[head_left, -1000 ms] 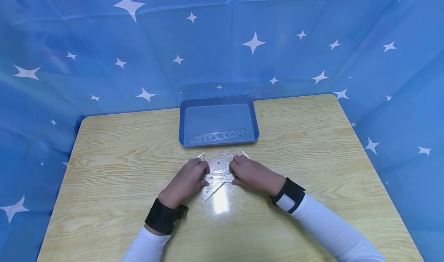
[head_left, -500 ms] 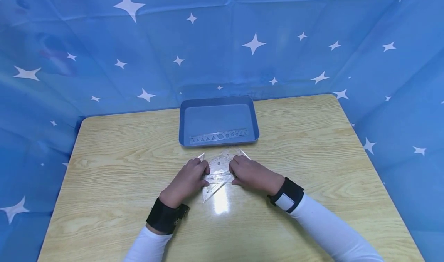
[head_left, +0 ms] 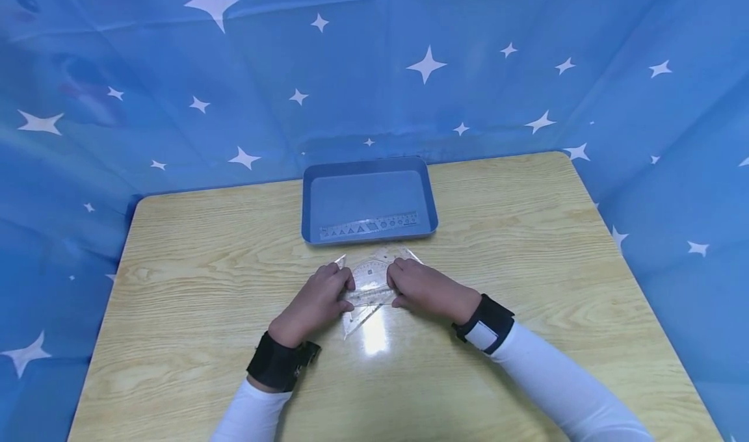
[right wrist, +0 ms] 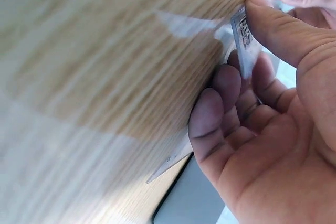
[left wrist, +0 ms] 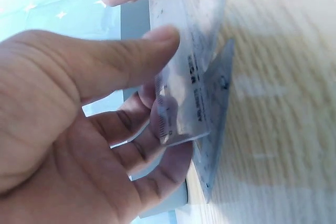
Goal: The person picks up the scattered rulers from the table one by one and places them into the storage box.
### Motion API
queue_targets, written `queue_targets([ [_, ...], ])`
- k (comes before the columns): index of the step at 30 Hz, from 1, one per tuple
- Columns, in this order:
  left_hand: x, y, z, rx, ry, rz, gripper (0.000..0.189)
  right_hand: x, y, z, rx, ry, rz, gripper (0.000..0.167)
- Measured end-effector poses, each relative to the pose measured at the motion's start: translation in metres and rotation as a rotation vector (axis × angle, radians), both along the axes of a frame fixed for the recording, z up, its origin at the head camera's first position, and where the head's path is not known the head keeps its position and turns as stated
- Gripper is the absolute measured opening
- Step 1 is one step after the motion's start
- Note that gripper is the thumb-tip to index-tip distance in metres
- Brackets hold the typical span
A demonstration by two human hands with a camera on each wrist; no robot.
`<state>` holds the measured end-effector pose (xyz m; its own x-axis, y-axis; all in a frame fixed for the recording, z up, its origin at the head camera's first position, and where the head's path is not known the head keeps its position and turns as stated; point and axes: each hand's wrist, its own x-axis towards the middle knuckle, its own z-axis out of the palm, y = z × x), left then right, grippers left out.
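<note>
A clear plastic ruler [head_left: 370, 297] spans the gap between the two hands, low over the table. My left hand [head_left: 324, 292] pinches its left end; in the left wrist view the thumb presses one face of the ruler [left wrist: 184, 95] and the fingers lie behind it. At the other end my right hand [head_left: 424, 289] pinches it between thumb and curled fingers, beside a printed square code [right wrist: 245, 31]. Just beyond the ruler shows a clear protractor [head_left: 370, 272]. A clear set square [head_left: 354, 325] lies partly under these, with another clear corner [head_left: 409, 255] showing past the right hand.
A blue tray [head_left: 368, 166] stands behind the hands near the table's far edge. Inside it lies another clear ruler [head_left: 368, 226] with cut-out shapes. The wood-grain table [head_left: 205, 253] is backed by a blue star-patterned cloth [head_left: 351, 58].
The head view has shifted slightly. Both hands keep their hold on the ruler, which seems tilted a little differently. The tray and the other pieces stay in place.
</note>
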<state>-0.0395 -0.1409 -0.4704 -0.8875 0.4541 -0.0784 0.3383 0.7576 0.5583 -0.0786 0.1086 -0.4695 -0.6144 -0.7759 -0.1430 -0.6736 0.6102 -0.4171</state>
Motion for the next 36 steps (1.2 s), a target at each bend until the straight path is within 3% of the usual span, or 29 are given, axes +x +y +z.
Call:
queue_targets([
  [9, -0.001, -0.002, 0.004, -0.014, 0.015, -0.036, 0.03, 0.001, 0.001, 0.0, -0.011, -0.026, 0.004, 0.032],
  [14, -0.003, -0.002, 0.007, 0.034, 0.047, -0.047, 0.019, 0.002, 0.001, 0.001, -0.034, -0.063, -0.013, 0.033],
  [23, -0.003, -0.003, 0.011, 0.083, 0.061, -0.084, 0.019, 0.003, 0.001, 0.0, -0.036, -0.06, -0.002, 0.035],
  [36, -0.005, -0.002, 0.013, 0.115, 0.115, -0.095, 0.015, 0.008, 0.004, 0.0, -0.037, 0.08, 0.034, 0.036],
])
